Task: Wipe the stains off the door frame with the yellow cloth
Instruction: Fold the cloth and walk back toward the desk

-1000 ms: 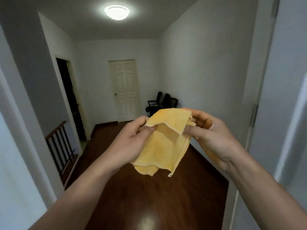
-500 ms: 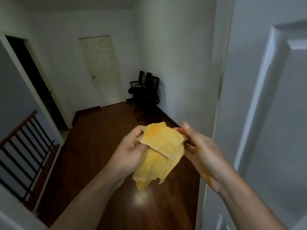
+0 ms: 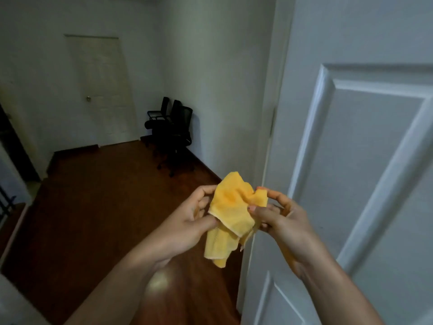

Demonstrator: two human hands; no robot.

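Observation:
The yellow cloth [image 3: 230,214] hangs crumpled between both hands at chest height. My left hand [image 3: 185,221] pinches its left edge between thumb and fingers. My right hand [image 3: 281,219] grips its right side, fingers curled into the fabric. The white door frame [image 3: 271,95] runs vertically just behind and right of the cloth, a hinge showing on it. The cloth is not touching the frame. No stain is discernible on the frame in this dim light.
A white panelled door [image 3: 365,160] stands open at the right, close to my right arm. Dark wooden floor [image 3: 98,207] stretches ahead. Black office chairs [image 3: 171,134] stand in the far corner beside a closed white door [image 3: 103,90]. A stair railing [image 3: 5,205] is at the left edge.
The view has swung down and to the right, bringing the open door and frame closer. Both hands kept hold of the cloth and bunched it tighter, moving toward the frame.

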